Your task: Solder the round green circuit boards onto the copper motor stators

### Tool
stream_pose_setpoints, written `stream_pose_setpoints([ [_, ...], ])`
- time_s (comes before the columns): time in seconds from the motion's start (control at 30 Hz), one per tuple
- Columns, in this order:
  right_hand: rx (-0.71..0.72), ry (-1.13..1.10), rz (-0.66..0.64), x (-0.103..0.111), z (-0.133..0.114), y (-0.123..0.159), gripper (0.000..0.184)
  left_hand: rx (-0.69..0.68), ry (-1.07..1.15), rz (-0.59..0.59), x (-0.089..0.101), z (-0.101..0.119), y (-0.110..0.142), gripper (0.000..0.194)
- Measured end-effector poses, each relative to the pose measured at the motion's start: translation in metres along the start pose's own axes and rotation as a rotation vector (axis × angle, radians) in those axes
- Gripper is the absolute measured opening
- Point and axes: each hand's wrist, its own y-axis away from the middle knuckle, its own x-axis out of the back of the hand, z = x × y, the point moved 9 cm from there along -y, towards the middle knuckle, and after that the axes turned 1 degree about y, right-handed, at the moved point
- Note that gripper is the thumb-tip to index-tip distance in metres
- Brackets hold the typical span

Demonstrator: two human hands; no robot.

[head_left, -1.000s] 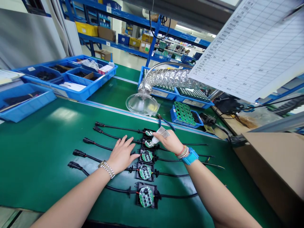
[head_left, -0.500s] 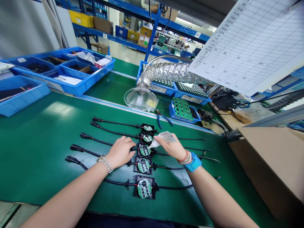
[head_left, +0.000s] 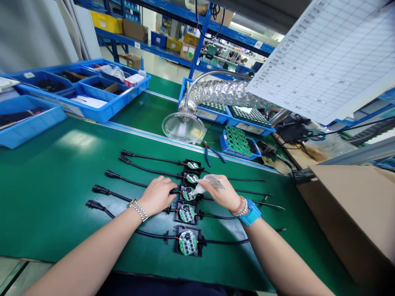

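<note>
Several round green circuit boards sit in black housings in a column on the green table, a black cable running out of each side. My right hand [head_left: 224,193] is closed around a white squeeze bottle [head_left: 212,181], tilted with its nozzle down at the middle circuit board [head_left: 189,193]. Just left of that board, my left hand [head_left: 159,196] has its thumb and forefinger on either side of the black cable [head_left: 176,191] where it enters the housing. White material covers parts of the two farther boards [head_left: 193,165]. The two nearer boards [head_left: 188,242] show bare components.
A clear fume hood [head_left: 184,127] on a silver duct stands behind the boards, with blue-handled pliers [head_left: 212,154] beside it. A blue bin [head_left: 236,154] of green boards is at the back. Blue trays [head_left: 105,113] lie left; a cardboard box [head_left: 348,213] is right.
The squeeze bottle has tipped lower in my right hand, its nozzle shifting slightly left over the middle board. My left hand stays in place at the cable.
</note>
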Motion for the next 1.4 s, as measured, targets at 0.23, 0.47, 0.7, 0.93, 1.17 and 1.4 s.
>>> stream_pose_setpoints([
  [0.23, -0.009, 0.018, -0.014, 0.001, -0.002, 0.006, 0.040, 0.004, 0.018, 0.013, -0.001, -0.001, -0.001, 0.025],
  [0.47, 0.009, 0.054, 0.012, 0.007, -0.002, 0.007, 0.040, 0.007, 0.017, 0.004, -0.001, -0.002, -0.001, 0.025],
  [0.7, 0.019, 0.036, 0.063, 0.001, -0.002, -0.006, 0.044, 0.003, 0.011, 0.011, -0.002, -0.002, -0.001, 0.025],
  [0.93, 0.082, 0.051, 0.052, -0.014, -0.012, -0.016, 0.041, 0.007, 0.019, 0.007, -0.003, -0.003, 0.000, 0.026],
  [1.17, 0.084, 0.113, 0.018, -0.009, -0.014, -0.013, 0.043, -0.004, 0.018, 0.009, -0.003, -0.003, -0.001, 0.025],
  [1.4, 0.094, 0.139, 0.005, -0.009, -0.020, -0.006, 0.046, -0.003, 0.010, -0.002, -0.002, -0.002, -0.001, 0.024],
])
